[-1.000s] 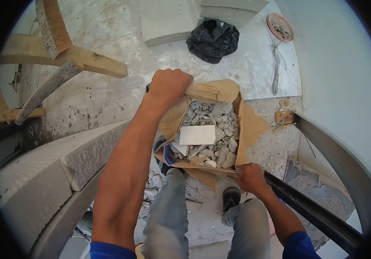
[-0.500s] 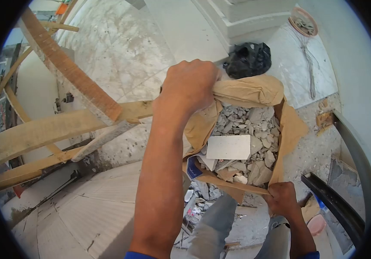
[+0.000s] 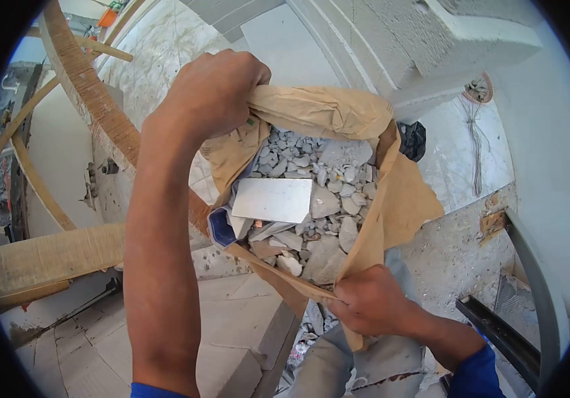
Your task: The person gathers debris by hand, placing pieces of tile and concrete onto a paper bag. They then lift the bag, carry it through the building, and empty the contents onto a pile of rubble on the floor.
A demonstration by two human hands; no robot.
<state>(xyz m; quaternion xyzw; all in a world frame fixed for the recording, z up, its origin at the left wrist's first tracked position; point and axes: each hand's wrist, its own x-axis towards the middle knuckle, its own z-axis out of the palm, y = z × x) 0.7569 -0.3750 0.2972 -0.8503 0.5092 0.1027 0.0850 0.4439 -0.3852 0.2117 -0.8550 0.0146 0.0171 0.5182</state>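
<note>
A torn brown paper sack (image 3: 321,109) full of grey rubble (image 3: 328,202) is held in front of me with its mouth open upward. On top of the rubble lies a flat white rectangular tile piece (image 3: 275,199). My left hand (image 3: 215,93) is closed round the rolled far rim at the left corner. Its fingertips are out of sight behind the paper. My right hand (image 3: 371,302) grips the near right edge in a fist, close above my legs. A blue printed patch (image 3: 220,225) shows on the sack's left side.
Wooden planks (image 3: 92,86) lean and cross at the left. Pale blocks (image 3: 225,358) lie below my left forearm. A black plastic bag (image 3: 412,140) sits behind the sack. At the right are a dark metal channel (image 3: 497,331) and a curved grey metal piece (image 3: 540,285).
Both hands and the sack have shifted left, and the sack looks closer to me. It now partly covers the black plastic bag. The camera view has also shifted.
</note>
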